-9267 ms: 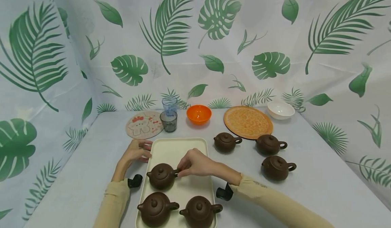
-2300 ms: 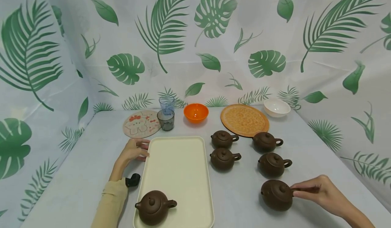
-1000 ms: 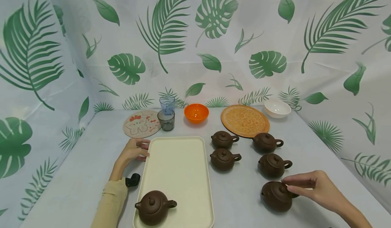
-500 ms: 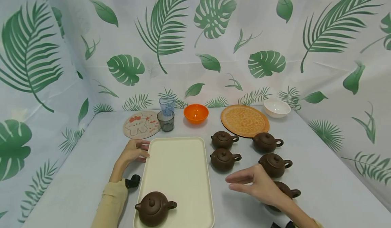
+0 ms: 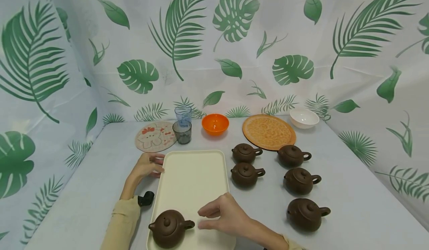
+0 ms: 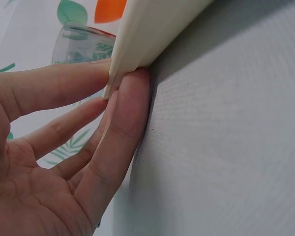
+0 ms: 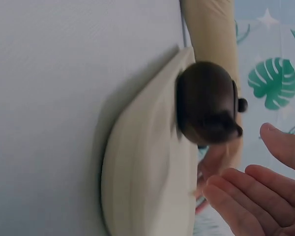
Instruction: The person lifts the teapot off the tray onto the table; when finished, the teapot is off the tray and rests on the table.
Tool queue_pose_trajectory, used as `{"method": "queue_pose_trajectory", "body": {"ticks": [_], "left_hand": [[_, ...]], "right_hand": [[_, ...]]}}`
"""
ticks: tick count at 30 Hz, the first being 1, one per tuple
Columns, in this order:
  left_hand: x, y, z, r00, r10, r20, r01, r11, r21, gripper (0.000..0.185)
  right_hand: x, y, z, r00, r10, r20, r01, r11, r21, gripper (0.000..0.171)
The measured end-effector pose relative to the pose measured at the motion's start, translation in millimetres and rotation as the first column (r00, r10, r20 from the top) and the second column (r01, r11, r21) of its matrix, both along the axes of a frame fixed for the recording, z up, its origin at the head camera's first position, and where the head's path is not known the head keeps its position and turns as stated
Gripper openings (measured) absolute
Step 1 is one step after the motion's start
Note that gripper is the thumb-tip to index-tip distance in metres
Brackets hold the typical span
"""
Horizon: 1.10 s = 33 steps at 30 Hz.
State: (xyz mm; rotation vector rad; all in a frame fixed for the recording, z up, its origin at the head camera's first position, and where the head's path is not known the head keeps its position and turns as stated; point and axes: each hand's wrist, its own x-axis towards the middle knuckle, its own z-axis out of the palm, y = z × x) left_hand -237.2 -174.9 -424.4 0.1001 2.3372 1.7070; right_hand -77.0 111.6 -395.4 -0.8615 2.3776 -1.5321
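A cream rectangular tray (image 5: pixel 194 179) lies on the table with one dark brown teapot (image 5: pixel 168 229) on its front left part. The teapot's handle points right, its spout left. My left hand (image 5: pixel 147 165) pinches the tray's left rim; in the left wrist view the thumb lies over the edge (image 6: pixel 125 54) and a finger is under it. My right hand (image 5: pixel 225 215) hovers over the tray's front right, thumb and fingers spread apart just right of the teapot's handle, holding nothing. In the right wrist view, a gap separates that hand (image 7: pixel 265 196) from the teapot (image 7: pixel 209 103).
Right of the tray, several brown teapots stand in two columns, two by the tray (image 5: pixel 244 175) and others farther right (image 5: pixel 303 215). Along the back are a round bunny mat (image 5: pixel 154 137), two glasses (image 5: pixel 182 132), an orange bowl (image 5: pixel 215 125), a round orange mat (image 5: pixel 268 131) and a white bowl (image 5: pixel 303 119).
Two teapots have gone from the tray to the table at right. My right hand let go of the front right teapot and moved left over the tray. My left hand stayed at the rim.
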Motion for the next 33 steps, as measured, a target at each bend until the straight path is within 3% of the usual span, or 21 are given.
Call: {"method": "queue_pose_trajectory", "body": {"ticks": [6,14,21,26,33], "left_hand": [[0.0,-0.4,1.9,1.0,-0.017,-0.009,0.017,1.0,0.008,0.058],[1.6,-0.9,3.3,1.0,0.003,0.004,-0.003,1.0,-0.007,0.059],[1.7,0.0,0.8,1.0,-0.005,0.005,0.005,1.0,0.001,0.059],[1.2,0.0,0.8,1.0,-0.001,-0.002,0.001,1.0,-0.001,0.059],[0.7,0.1,0.7,1.0,-0.006,0.005,0.006,1.0,0.0,0.059]], "right_hand": [[2.1,-16.0,-4.0,0.999,0.036,0.008,-0.036,0.999,-0.002,0.023],[-0.4,-34.2,-9.9,0.996,0.045,-0.076,-0.04,0.998,0.058,0.013],[-1.8,-44.4,-12.2,0.995,0.001,-0.101,0.011,0.993,0.113,0.009],[-1.2,-45.4,-11.0,0.985,-0.024,-0.172,0.047,0.99,0.135,0.008],[-6.7,-25.6,-4.3,0.992,-0.02,-0.121,0.03,0.996,0.083,0.009]]}}
